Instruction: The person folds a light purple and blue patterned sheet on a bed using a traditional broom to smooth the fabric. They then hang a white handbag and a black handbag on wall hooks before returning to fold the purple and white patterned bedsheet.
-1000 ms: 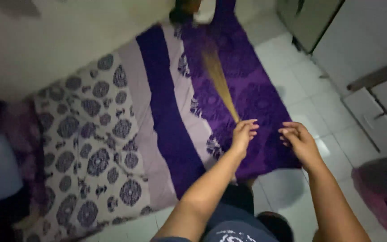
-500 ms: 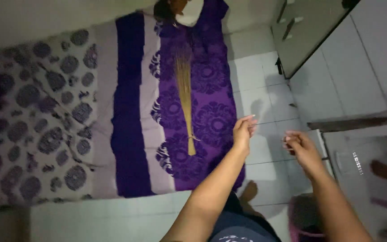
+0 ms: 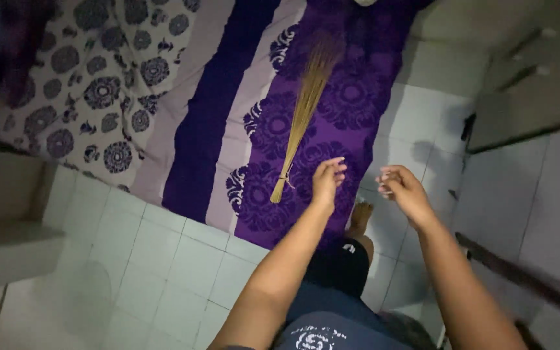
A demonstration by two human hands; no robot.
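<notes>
My left hand [image 3: 327, 178] and right hand [image 3: 402, 189] hover apart and empty, the stick broom [image 3: 301, 116] lying just left of my left hand, bristles pointing away from me.

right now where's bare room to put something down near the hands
Bare white floor tiles lie left of the left hand, below the patterned mattress. A tiled strip runs between mattress and cabinet. The purple part holds the stick broom.

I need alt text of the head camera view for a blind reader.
Two bare hands, left hand and right hand, hover empty above a purple patterned mattress on a white tiled floor. A stick broom lies on the mattress, just beside the left hand.
</notes>
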